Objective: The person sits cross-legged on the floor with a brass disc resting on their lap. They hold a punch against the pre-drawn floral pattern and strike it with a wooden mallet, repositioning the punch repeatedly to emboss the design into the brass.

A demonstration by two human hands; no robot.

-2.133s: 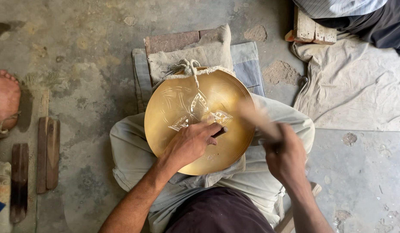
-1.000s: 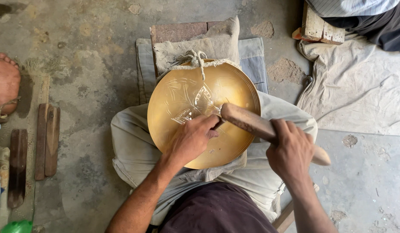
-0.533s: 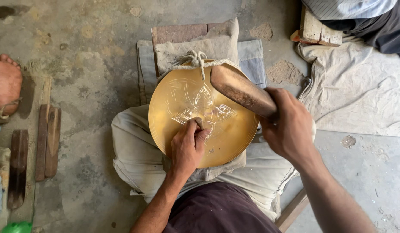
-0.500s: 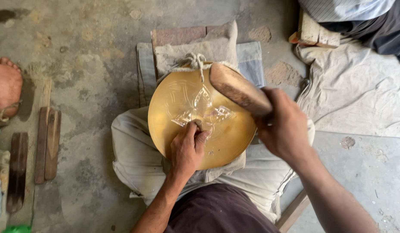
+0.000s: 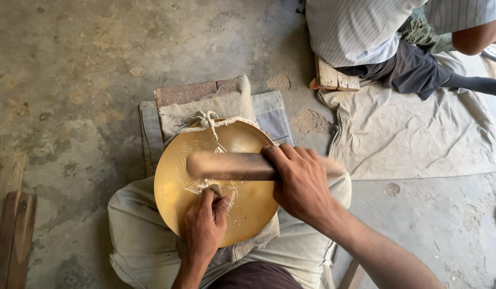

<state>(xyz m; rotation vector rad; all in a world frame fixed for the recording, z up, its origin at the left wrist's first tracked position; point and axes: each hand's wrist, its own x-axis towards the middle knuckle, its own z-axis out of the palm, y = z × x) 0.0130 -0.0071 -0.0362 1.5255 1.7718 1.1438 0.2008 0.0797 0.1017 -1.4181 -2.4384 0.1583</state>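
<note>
I see a round brass plate [image 5: 218,184] propped tilted on the person's lap, its far rim leaning against a padded cloth bundle [image 5: 205,109] tied with a knot of string, which sits on a grey mat [image 5: 274,115] on the concrete floor [image 5: 87,64]. My left hand [image 5: 204,227] is closed around a small chisel [image 5: 217,190], its tip set on the engraved pattern near the middle of the plate; only the top of the tool shows above the fingers. My right hand [image 5: 301,182] is clenched on the handle of a wooden mallet [image 5: 232,166], which lies crosswise over the plate just above the chisel head; it is blurred, so I cannot tell whether it touches the chisel. The plate rests on light trousers [image 5: 141,230] that cover both knees. Behind the bundle, a brick [image 5: 183,93] lies flat. At the left edge, wooden slats [image 5: 15,235] lie on the floor. To the upper right another person in a striped shirt [image 5: 360,29] sits on a wooden block [image 5: 333,77] at the edge of a pale sheet [image 5: 419,139] spread over the floor, well apart from the plate. Small heaps of sand [image 5: 309,120] lie between the mat and the sheet.
</note>
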